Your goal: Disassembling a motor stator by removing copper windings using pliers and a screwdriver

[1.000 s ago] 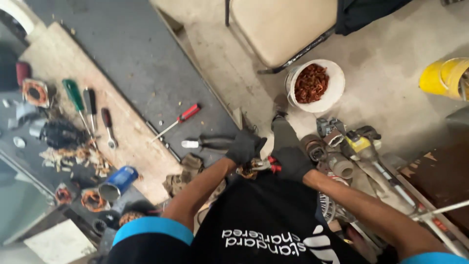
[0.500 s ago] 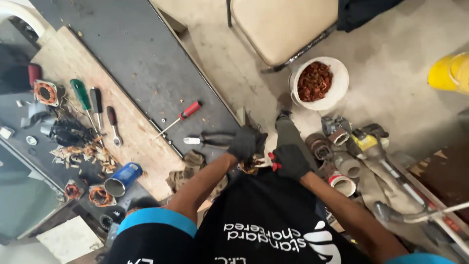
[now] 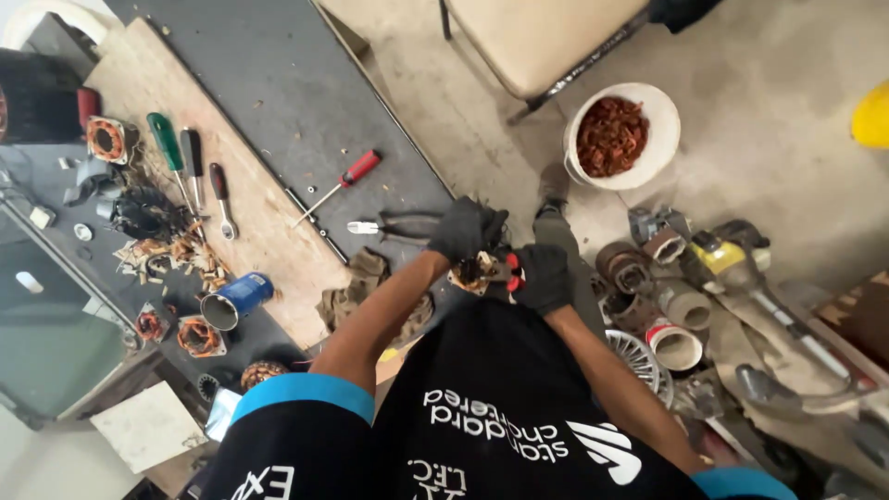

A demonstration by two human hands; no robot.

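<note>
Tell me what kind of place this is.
Likely a small motor repair workshop. Screwdrivers and stators lie on the bench, a white bucket holds copper wire scrap, and worn power-tool parts are piled on the concrete floor. Both gloved hands hold a small motor part.

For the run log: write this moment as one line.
left hand: gloved, gripping small motor part | right hand: gloved, gripping same part | nearby: pliers, red-handled screwdriver
</note>
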